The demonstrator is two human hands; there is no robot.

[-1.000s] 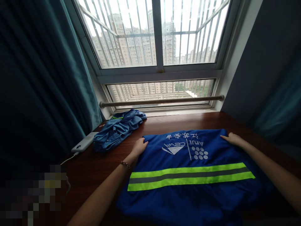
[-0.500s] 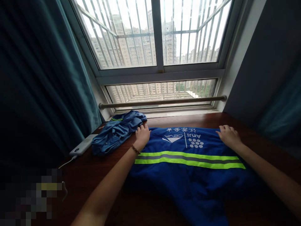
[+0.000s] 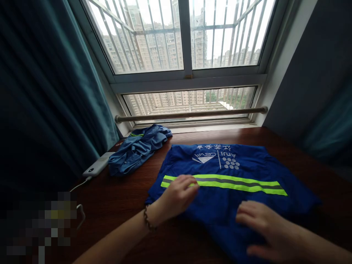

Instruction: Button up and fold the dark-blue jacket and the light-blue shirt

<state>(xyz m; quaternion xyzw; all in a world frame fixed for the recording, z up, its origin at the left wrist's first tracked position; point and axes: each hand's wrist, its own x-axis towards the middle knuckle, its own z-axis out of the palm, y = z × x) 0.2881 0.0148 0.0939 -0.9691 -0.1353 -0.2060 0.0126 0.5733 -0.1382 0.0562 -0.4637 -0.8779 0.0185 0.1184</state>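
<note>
A blue work jacket point(image 3: 209, 205) lies spread on the dark wooden surface, white lettering and logos upside down towards the window. Across it runs a fluorescent yellow-green band with a grey stripe. My left hand point(image 3: 176, 196), with a beaded bracelet at the wrist, is over the left part of the band; its fingers are loosely curled and nothing shows in them. Over the lower right of the jacket is my right hand point(image 3: 264, 227), thumb apart from the bent fingers, holding nothing. Whether either hand touches the cloth I cannot tell.
A crumpled blue garment point(image 3: 140, 148) lies at the back left. Beside it is a white power bank point(image 3: 99, 164) with a cable plugged in. A metal rail point(image 3: 192, 114) crosses before the window; a teal curtain point(image 3: 90, 91) hangs at left.
Both hands have let go of the jacket's far corners and come back towards me and inward over it. The jacket stays spread, its sides now more visible. The view has tilted slightly down.
</note>
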